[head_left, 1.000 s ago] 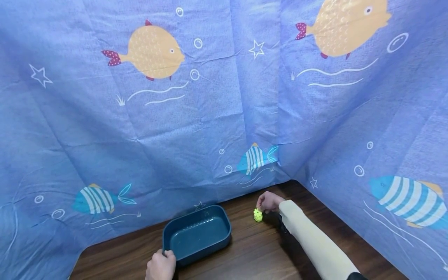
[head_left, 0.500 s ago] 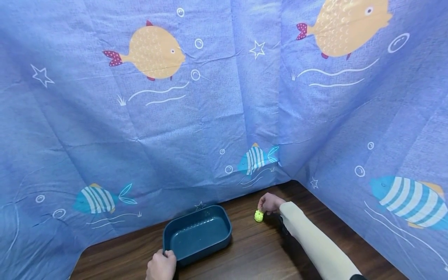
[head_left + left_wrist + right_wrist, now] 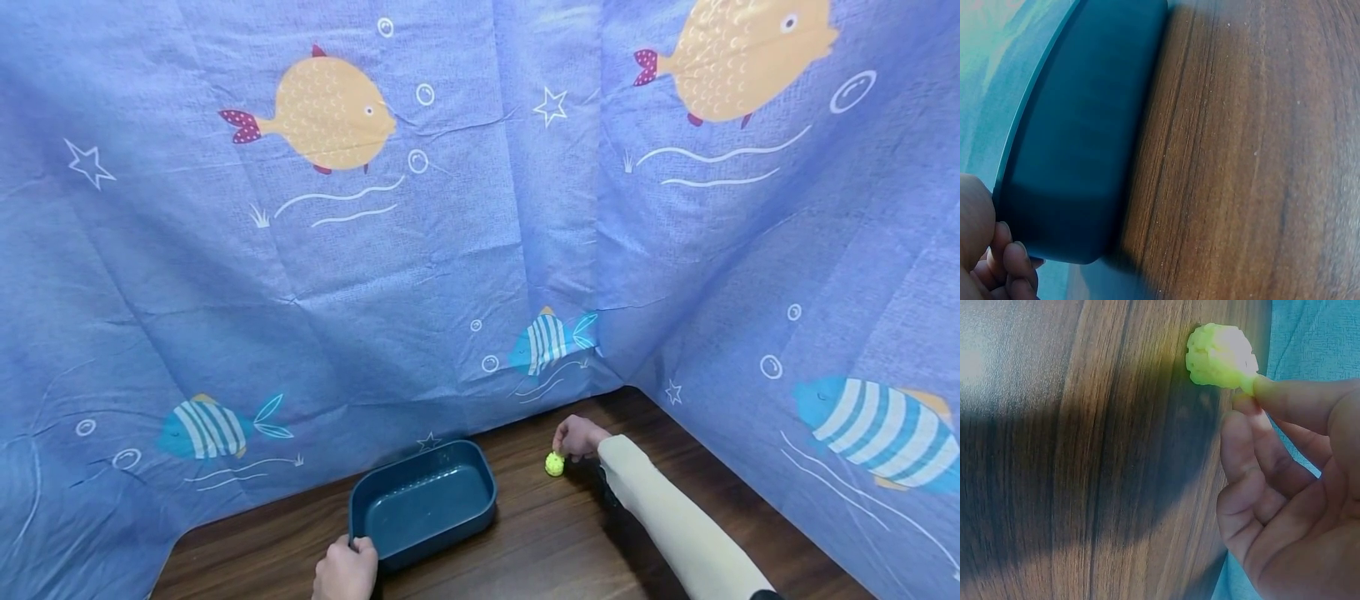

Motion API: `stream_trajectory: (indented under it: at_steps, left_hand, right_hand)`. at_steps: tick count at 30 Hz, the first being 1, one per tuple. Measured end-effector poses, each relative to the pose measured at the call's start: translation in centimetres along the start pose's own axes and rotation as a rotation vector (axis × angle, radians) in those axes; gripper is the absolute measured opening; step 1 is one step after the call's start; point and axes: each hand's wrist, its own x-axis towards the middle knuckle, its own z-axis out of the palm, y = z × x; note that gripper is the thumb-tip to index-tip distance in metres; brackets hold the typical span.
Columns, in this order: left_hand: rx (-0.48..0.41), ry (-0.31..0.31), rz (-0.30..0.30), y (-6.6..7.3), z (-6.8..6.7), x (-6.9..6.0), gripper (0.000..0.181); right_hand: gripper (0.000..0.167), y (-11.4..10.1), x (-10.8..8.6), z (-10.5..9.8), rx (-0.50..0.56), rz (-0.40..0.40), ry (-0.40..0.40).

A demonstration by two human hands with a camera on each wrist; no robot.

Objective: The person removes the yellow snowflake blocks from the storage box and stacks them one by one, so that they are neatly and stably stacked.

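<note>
A deep teal rectangular basin (image 3: pixel 358 500) stands on the wooden table. At its near left corner my left hand (image 3: pixel 345 570) grips the rim; the left wrist view shows curled fingers (image 3: pixel 1017 259) against the basin's outer wall (image 3: pixel 1079 137). To the right of the basin, my right hand (image 3: pixel 577 437) pinches a small bright yellow-green knobbly piece (image 3: pixel 554 464) between thumb and fingertips. Seen from the right wrist, this piece (image 3: pixel 1219 355) is rounded, with a bumpy surface and a narrow part at the fingertips. Glare washes out its detail, so its exact kind is unclear.
Blue cloth (image 3: pixel 420 275) printed with fish hangs behind the table and along its right side. Bare dark wood (image 3: pixel 525 533) lies between the basin and my right arm. The basin's far side is close to the cloth.
The yellow-green piece has turned in my right hand: its flower-like face with a dark hole no longer shows. That hand has shifted very slightly right and down. My left hand keeps its place.
</note>
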Motion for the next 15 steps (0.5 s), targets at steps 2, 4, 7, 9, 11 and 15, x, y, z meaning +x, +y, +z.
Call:
stream_trajectory:
  at_steps: [2, 4, 7, 9, 11, 15]
  left_hand:
    - [0.001, -0.001, -0.002, 0.04, -0.04, -0.01, 0.040]
    - [0.001, -0.003, -0.003, 0.07, -0.09, -0.04, 0.040]
    - [0.002, -0.009, -0.004, 0.08, -0.15, -0.05, 0.040]
    - [0.003, -0.014, -0.006, 0.07, -0.16, -0.08, 0.041]
    - [0.006, -0.019, -0.008, 0.06, -0.14, -0.08, 0.042]
    - [0.014, -0.025, -0.012, 0.02, -0.02, -0.02, 0.045]
  right_hand:
    - [0.007, 0.01, 0.17, 0.07, 0.003, 0.006, 0.003]
    - [0.008, 0.01, 0.26, 0.13, 0.002, 0.007, 0.005]
    - [0.010, -0.10, 0.23, 0.22, 0.000, 0.012, 0.009]
    - [0.010, -0.15, 0.20, 0.31, -0.004, 0.016, 0.011]
    - [0.011, -0.18, 0.19, 0.44, -0.014, 0.019, 0.016]
    - [0.010, 0.00, 0.35, 0.74, -0.032, 0.019, 0.032]
